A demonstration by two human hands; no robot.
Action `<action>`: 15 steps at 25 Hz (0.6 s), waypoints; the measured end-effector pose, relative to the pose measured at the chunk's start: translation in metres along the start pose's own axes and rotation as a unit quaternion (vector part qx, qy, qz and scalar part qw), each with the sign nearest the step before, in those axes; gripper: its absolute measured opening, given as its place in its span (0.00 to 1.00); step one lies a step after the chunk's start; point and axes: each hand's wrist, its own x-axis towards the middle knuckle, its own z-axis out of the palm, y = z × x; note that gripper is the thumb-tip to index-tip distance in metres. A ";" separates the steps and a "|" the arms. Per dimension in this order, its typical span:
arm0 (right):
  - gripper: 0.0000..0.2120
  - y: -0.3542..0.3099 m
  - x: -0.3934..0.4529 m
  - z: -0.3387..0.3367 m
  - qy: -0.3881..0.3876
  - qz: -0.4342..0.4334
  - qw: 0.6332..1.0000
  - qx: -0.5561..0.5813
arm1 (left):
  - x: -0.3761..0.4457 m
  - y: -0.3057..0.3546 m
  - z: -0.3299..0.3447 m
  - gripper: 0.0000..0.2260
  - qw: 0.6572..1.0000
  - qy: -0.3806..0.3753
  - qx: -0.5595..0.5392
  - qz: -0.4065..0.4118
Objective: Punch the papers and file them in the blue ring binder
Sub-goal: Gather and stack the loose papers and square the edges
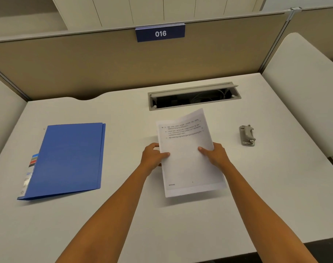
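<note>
A thin stack of white printed papers [186, 168] is lifted off the desk at its centre, its far end tipped upward. My left hand [153, 156] grips its left edge, thumb on top. My right hand [216, 155] grips the right edge the same way. The blue ring binder [68, 158] lies shut and flat on the desk to the left, well apart from the papers. A small grey metal hole punch [247, 135] sits on the desk to the right of the papers, beyond my right hand.
The white desk [124, 215] ends at a tan partition with a blue "016" sign [160, 33]. An open cable tray [194, 96] with wires is sunk into the desk just behind the papers. White side panels stand at both sides.
</note>
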 end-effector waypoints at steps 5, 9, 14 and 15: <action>0.23 0.022 0.009 -0.004 0.004 0.033 0.998 -0.053 | 0.008 -0.018 0.008 0.31 0.985 -0.002 0.173 0.010; 0.23 0.030 0.016 -0.001 -0.003 0.036 0.996 -0.080 | 0.009 -0.030 0.014 0.31 0.939 -0.018 0.334 0.082; 0.21 0.033 0.022 -0.002 -0.002 0.025 0.996 -0.089 | 0.008 -0.027 0.023 0.32 0.872 -0.039 0.478 0.095; 0.22 0.032 0.023 -0.004 0.013 0.025 0.995 -0.094 | 0.009 -0.025 0.024 0.31 0.860 -0.036 0.500 0.097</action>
